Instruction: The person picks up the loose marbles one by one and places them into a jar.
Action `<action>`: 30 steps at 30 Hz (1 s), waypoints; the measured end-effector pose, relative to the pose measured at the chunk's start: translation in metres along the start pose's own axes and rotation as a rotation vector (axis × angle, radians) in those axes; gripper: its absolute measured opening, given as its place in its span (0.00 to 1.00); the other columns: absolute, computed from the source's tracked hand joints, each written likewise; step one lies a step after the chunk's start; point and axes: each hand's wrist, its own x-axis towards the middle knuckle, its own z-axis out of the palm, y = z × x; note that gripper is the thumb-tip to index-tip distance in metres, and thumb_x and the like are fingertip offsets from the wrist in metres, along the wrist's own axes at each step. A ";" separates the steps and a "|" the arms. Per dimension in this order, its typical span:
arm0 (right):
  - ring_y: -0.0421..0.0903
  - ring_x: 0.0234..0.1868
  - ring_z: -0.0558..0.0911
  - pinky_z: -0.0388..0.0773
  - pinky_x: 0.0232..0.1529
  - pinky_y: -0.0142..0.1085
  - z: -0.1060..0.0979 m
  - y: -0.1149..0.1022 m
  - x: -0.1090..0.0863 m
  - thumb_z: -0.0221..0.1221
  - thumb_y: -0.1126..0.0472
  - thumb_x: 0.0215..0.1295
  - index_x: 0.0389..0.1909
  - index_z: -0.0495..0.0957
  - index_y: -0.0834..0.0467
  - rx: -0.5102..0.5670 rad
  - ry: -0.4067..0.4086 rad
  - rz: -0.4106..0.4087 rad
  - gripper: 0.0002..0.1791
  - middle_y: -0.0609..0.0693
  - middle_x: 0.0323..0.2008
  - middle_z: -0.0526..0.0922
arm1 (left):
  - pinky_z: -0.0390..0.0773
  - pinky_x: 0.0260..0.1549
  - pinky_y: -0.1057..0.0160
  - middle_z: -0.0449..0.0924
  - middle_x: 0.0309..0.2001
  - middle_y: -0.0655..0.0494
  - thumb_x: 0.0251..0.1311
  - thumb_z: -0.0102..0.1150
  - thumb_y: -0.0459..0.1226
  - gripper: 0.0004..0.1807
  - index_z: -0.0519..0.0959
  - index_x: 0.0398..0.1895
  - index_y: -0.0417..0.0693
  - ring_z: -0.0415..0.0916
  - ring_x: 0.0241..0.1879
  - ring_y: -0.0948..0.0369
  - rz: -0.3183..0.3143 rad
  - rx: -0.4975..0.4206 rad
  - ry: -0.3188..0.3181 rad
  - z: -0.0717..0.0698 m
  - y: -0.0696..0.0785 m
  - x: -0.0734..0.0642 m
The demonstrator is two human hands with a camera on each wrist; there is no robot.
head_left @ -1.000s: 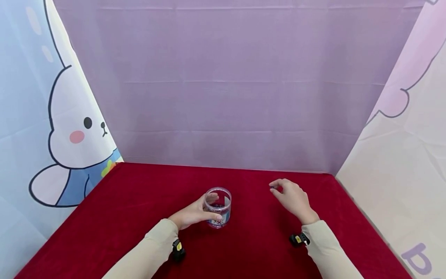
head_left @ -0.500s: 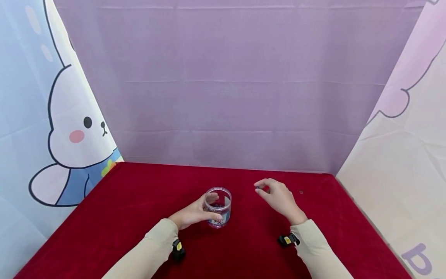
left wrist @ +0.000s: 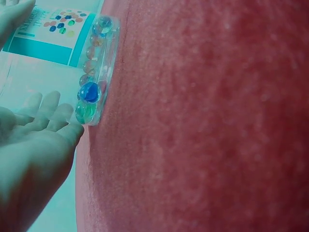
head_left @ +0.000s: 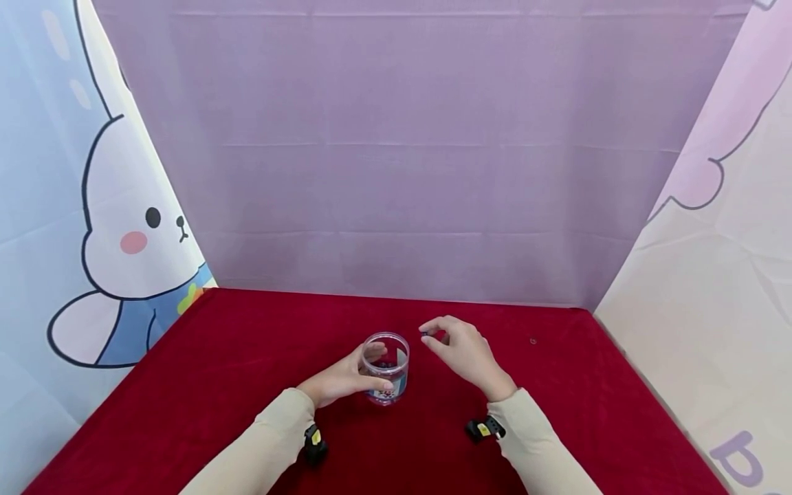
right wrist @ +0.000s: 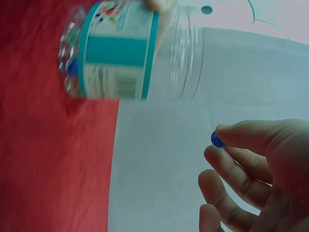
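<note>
A clear plastic jar (head_left: 397, 380) stands upright and without a lid on the red cloth, with my left hand (head_left: 337, 379) gripping its left side, thumb in front and fingers behind. Several glass marbles (left wrist: 90, 92), blue, green and clear ones among them, lie at its bottom in the left wrist view. A paper label (right wrist: 117, 50) wraps the jar's wall. Between thumb and forefinger, my right hand (head_left: 464, 352) pinches a blue marble (right wrist: 217, 139). This hand is raised just right of the jar's open mouth, at about rim height.
One small round thing (head_left: 533, 340) lies on the red cloth (head_left: 575, 399) to the right, beyond my right hand. A purple curtain (head_left: 396, 172) closes off the back, and printed cloths hang at both sides, the left one with a rabbit (head_left: 130, 227).
My right hand has moved left toward the jar with the blue marble, uncovering the small round thing on the cloth. My left hand and the jar have stayed in place.
</note>
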 end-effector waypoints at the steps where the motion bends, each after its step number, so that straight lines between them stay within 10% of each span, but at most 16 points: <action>1: 0.38 0.30 0.75 0.76 0.25 0.34 0.002 -0.002 0.001 0.69 0.57 0.64 0.48 0.85 0.47 0.005 0.003 -0.016 0.12 0.39 0.41 0.83 | 0.67 0.63 0.42 0.56 0.75 0.49 0.61 0.70 0.45 0.48 0.52 0.77 0.44 0.58 0.70 0.47 -0.001 -0.001 0.000 0.000 0.000 0.000; 30: 0.41 0.27 0.76 0.77 0.25 0.32 0.033 -0.025 0.004 0.67 0.58 0.66 0.48 0.85 0.48 0.118 -0.065 -0.137 0.10 0.39 0.39 0.81 | 0.69 0.62 0.45 0.59 0.72 0.45 0.62 0.69 0.43 0.47 0.51 0.77 0.45 0.62 0.67 0.49 0.007 -0.070 -0.035 0.000 0.000 0.000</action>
